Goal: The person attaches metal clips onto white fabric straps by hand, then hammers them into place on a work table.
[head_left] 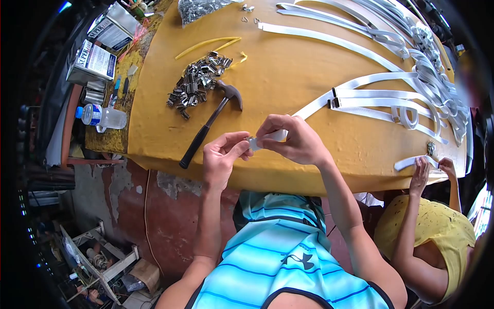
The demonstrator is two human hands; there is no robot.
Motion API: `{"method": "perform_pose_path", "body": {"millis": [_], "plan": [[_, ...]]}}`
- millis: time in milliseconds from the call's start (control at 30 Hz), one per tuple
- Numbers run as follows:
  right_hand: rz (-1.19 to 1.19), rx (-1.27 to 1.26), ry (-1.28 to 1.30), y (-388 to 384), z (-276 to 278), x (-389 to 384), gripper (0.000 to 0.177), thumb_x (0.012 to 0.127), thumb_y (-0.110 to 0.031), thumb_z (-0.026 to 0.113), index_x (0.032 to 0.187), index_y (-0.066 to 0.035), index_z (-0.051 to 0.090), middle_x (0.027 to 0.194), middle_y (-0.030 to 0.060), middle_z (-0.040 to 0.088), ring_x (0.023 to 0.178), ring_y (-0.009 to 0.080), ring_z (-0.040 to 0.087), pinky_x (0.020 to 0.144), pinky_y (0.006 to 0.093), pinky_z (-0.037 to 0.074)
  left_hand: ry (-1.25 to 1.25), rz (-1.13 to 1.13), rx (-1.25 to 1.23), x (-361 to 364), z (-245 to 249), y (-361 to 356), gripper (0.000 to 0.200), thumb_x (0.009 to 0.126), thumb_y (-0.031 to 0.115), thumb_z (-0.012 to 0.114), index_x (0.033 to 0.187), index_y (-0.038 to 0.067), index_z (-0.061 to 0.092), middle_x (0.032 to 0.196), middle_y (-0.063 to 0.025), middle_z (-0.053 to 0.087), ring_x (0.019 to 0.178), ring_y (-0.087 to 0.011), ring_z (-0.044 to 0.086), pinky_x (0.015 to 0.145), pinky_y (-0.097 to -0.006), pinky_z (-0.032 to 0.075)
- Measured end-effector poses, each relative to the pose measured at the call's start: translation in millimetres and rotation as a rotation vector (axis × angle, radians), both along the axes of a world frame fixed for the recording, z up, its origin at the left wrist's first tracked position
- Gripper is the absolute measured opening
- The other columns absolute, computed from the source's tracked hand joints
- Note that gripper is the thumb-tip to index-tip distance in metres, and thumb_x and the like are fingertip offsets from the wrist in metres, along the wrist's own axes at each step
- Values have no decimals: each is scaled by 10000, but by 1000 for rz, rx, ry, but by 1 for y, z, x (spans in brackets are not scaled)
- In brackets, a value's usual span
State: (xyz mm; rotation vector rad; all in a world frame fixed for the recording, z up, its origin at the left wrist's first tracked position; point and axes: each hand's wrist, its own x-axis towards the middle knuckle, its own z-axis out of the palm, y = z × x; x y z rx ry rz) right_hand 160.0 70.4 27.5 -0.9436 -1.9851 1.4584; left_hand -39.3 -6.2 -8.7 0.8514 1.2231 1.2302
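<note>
My left hand point(225, 154) pinches a small shiny metal clip point(251, 143) between thumb and fingertips; its exact shape is partly hidden. My right hand point(297, 139) is closed on the end of a white webbing strap point(315, 105), right beside the clip. Whether the strap passes through the clip cannot be made out. From my right hand the strap runs back to the upper right. A claw hammer point(212, 121) with a black handle lies left of my hands. Behind it is a pile of loose metal clips point(198, 82).
More white straps point(432, 77) heap at the right of the yellow-covered table point(272, 67). A bag of metal parts point(203, 9), a plastic bottle point(105, 117) and metal cans point(92, 62) stand along the back and left. A co-worker point(427, 232) handles a strap at right.
</note>
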Motion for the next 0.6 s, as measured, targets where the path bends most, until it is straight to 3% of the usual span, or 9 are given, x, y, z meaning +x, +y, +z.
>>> {"method": "perform_pose_path", "body": {"millis": [67,100,167,600], "plan": [[-10,-5,-1,0,-2,-1,156,859,-131,753,928,-19,669,870,82,729,809,176,699,744,302,537,-41,-4,7,1,1,0,221,900,22,699,1102,-64,673,887,-108,720,734,-143,687,667,-251,550],[-10,-7,0,0,-1,-1,156,859,-131,753,928,-19,669,870,82,729,809,176,699,744,302,537,-40,-4,6,2,2,-1,221,900,22,699,1102,-64,673,887,-108,720,734,-143,687,667,-251,550],[-16,-9,0,-1,2,-2,180,828,-123,732,931,5,658,888,142,732,865,287,722,766,355,550,-52,-15,12,2,3,-1,211,902,13,691,1097,-68,673,896,-117,721,735,-151,692,664,-255,554],[-82,54,12,-4,-5,-12,150,837,-131,727,856,-7,645,805,166,718,787,319,713,723,368,552,7,21,9,4,2,-1,190,913,13,681,1084,-69,672,894,-112,717,733,-133,684,651,-238,541]]}}
